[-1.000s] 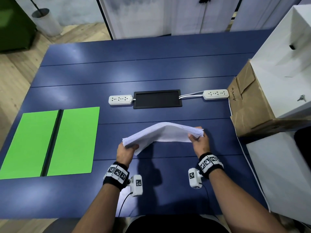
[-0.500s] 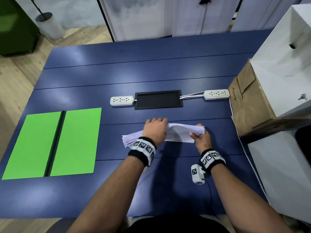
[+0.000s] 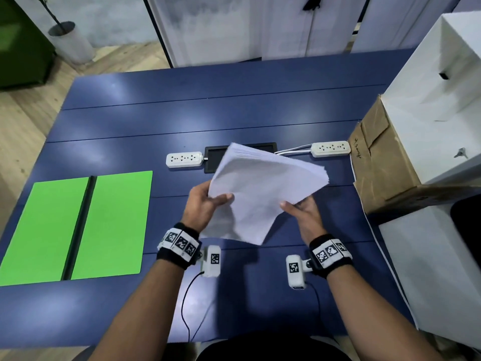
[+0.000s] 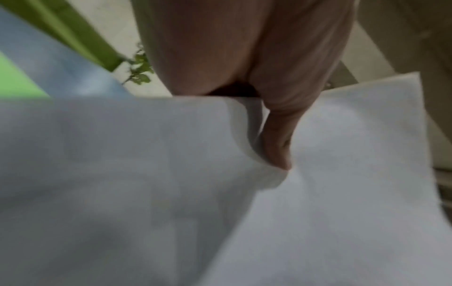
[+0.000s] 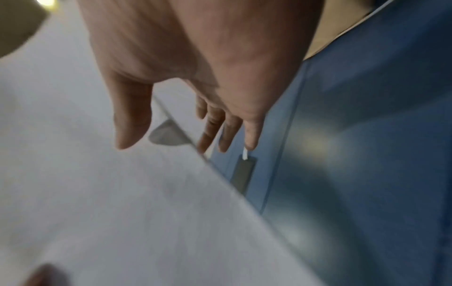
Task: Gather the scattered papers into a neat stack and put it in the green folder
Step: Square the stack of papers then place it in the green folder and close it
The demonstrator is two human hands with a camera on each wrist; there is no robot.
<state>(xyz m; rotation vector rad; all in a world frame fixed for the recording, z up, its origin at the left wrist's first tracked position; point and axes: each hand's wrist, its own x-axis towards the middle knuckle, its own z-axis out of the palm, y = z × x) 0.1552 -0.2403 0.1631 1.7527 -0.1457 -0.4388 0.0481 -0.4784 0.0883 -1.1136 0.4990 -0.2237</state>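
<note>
The white paper stack [image 3: 263,188] is lifted off the blue table [image 3: 234,113] and tilts up, its far corner over the black panel. My left hand [image 3: 205,204] grips its left edge, thumb on top; the left wrist view shows that thumb [image 4: 276,135] pressing a dent into the paper stack [image 4: 342,174]. My right hand [image 3: 302,212] holds the right edge, thumb above and fingers [image 5: 227,133] stretched under the paper stack [image 5: 97,193]. The green folder [image 3: 114,222] lies open and flat at the table's left, a black spine down its middle, well clear of both hands.
Two white power strips [image 3: 184,159] [image 3: 330,149] flank a black panel [image 3: 216,157] mid-table behind the stack. A brown cardboard box [image 3: 377,173] and white boxes [image 3: 429,113] crowd the right side. Bare table lies between my hands and the folder.
The stack has come up from low over the table and turned, so it now stands tilted. My left hand went from lying across its top to gripping its left edge.
</note>
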